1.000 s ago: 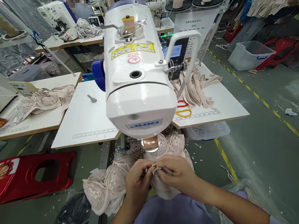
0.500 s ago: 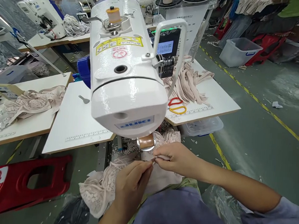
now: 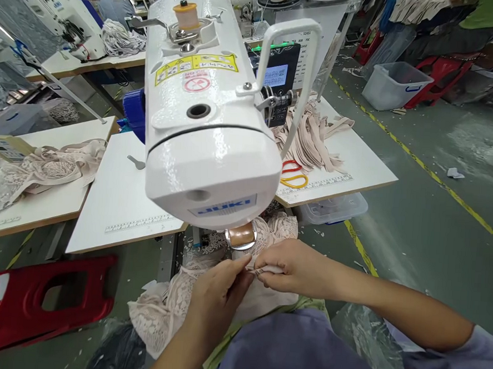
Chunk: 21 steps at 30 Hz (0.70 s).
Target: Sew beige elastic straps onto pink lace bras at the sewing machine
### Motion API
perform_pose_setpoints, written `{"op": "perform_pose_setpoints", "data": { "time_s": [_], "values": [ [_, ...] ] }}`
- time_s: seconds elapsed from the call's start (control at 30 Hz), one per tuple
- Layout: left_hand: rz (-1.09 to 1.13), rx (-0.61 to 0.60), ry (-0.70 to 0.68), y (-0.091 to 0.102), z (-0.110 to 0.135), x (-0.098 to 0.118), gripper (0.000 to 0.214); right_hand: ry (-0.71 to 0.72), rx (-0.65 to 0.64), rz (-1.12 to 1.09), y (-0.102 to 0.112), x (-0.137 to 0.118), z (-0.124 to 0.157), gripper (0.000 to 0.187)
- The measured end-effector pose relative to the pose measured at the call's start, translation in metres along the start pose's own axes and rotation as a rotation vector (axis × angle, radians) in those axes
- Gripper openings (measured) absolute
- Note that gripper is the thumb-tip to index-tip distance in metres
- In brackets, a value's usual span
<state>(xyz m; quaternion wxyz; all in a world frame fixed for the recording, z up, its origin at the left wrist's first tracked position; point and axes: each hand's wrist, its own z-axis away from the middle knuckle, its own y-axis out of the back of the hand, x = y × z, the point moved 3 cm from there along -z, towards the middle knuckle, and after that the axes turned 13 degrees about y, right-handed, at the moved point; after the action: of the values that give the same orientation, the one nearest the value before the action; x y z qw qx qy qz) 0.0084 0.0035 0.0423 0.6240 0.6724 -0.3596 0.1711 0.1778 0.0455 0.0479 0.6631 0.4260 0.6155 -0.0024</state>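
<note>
A pale pink lace bra [image 3: 158, 319] hangs over my lap and up under the head of a white sewing machine [image 3: 210, 165]. My left hand [image 3: 219, 291] pinches the edge of its fabric between thumb and forefinger. Close beside it, nearly touching, my right hand [image 3: 295, 268] is closed on a narrow pale fabric strip [image 3: 271, 269], whose end shows between the fingers. Both hands sit just in front of the machine's round metal part with a copper-coloured face [image 3: 241, 235]. Where strip and bra meet is partly hidden by my fingers.
Beige fabric strips [image 3: 310, 141] and red-and-yellow-handled scissors [image 3: 292, 179] lie on the white table [image 3: 356, 158] at right. A small grey tool [image 3: 136, 162] lies on the left tabletop. A red stool [image 3: 77, 324] stands at lower left, and a clear bin [image 3: 394, 86] at far right.
My left thumb has lifted and my fingers have shifted slightly along the fabric. My right hand has dropped a little and turned. The view has moved slightly.
</note>
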Motion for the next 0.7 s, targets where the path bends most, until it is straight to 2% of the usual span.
{"op": "perform_pose_setpoints", "data": {
  "time_s": [0.13, 0.2, 0.3, 0.4, 0.5, 0.57, 0.6, 0.7],
  "values": [
    [-0.123, -0.102, -0.042, 0.000, -0.006, 0.001, 0.035, 0.017, -0.020, 0.043, -0.001, 0.002, 0.000, 0.014],
    [-0.208, -0.053, -0.074, -0.001, -0.006, 0.001, 0.040, 0.025, 0.009, 0.068, -0.003, 0.004, 0.002, 0.013],
    [-0.293, 0.031, -0.103, -0.004, -0.004, 0.001, 0.038, 0.078, 0.130, 0.149, -0.006, 0.004, 0.005, 0.014],
    [-0.273, 0.055, -0.067, -0.007, -0.003, 0.001, 0.035, 0.156, 0.241, 0.219, -0.006, 0.003, 0.006, 0.016],
    [-0.174, 0.030, 0.049, -0.008, -0.007, -0.001, 0.030, 0.137, 0.276, 0.221, 0.002, 0.004, -0.004, 0.013],
    [-0.175, 0.105, 0.111, -0.006, -0.011, -0.006, 0.025, 0.069, 0.256, 0.175, 0.011, 0.007, -0.017, 0.009],
    [-0.221, 0.176, 0.099, -0.004, -0.012, -0.009, 0.023, 0.032, 0.235, 0.156, 0.015, 0.009, -0.024, 0.009],
    [-0.432, 0.361, -0.138, -0.001, -0.012, -0.017, 0.017, -0.049, 0.158, 0.185, 0.027, 0.012, -0.042, 0.021]
  ]
}}
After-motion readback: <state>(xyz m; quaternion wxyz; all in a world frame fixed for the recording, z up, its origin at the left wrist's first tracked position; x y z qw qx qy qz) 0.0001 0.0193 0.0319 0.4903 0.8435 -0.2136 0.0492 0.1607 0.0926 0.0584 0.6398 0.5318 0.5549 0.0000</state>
